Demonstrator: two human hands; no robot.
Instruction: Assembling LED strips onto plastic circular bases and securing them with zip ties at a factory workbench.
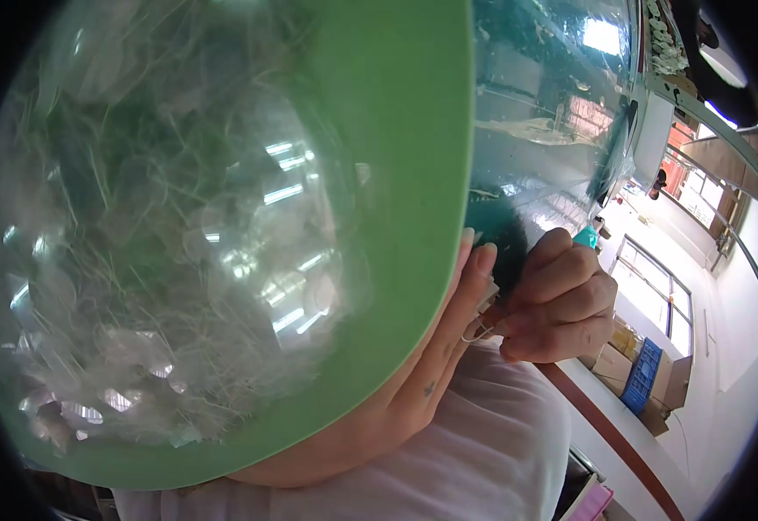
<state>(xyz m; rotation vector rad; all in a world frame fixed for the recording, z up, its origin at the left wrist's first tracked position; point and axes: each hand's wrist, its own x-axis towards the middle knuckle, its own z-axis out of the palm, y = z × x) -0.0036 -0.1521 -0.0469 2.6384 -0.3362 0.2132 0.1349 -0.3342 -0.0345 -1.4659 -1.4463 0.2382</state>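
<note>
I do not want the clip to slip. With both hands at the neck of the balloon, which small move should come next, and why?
Probably press the small metal clip fully closed before either hand lets go. The right hand is fisted around the neck beside the green balloon, and the left hand pinches there too; the clip sits between them, and I cannot tell whether it already grips.

windows [656, 291]: bright daylight | walls: white | cardboard boxes [635, 352], blue crate [642, 375] beneath

1. The clear balloon [179, 234] looks like glossy, smooth film with bright glints.
2. Its green band [413, 174] is smooth, matt plastic.
3. The white shirt [483, 451] is soft matt cloth.
4. The boxes [630, 356] are dull brown cardboard.
</note>
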